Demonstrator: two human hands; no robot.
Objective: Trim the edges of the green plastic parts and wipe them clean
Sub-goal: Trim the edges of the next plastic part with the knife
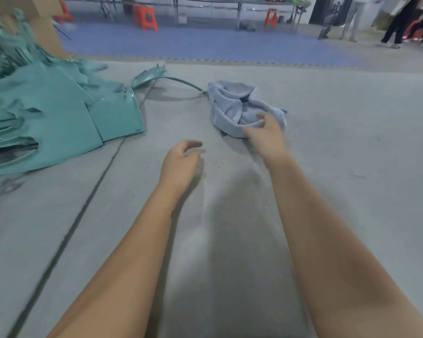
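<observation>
A heap of thin, glossy green plastic parts [47, 118] lies on the grey floor mat [340, 167] at our far left, jagged flash showing along several edges; one slim curved green strip [156, 75] rests apart beyond the pile, toward the rumpled pale grey-blue wiping cloth [232, 106]. Our right hand [266, 132] sits on the cloth's near edge, fingers spread and curling into the fabric but not visibly closed on it. Our left hand [181, 162] hangs loosely cupped and empty over the bare mat, well apart from the parts. No trimming tool shows clearly; something dark peeks from under the cloth's near fold, too hidden to name. We judge the cloth is being gathered for wiping. The risks from here: a blade concealed beneath the folds could nick our fingers, the cloth could snag the curved strip's end just beside it and drag it, and untrimmed edges could cut bare skin. Orange plastic stools [145, 17] and standing people [398, 23] fill the background.
</observation>
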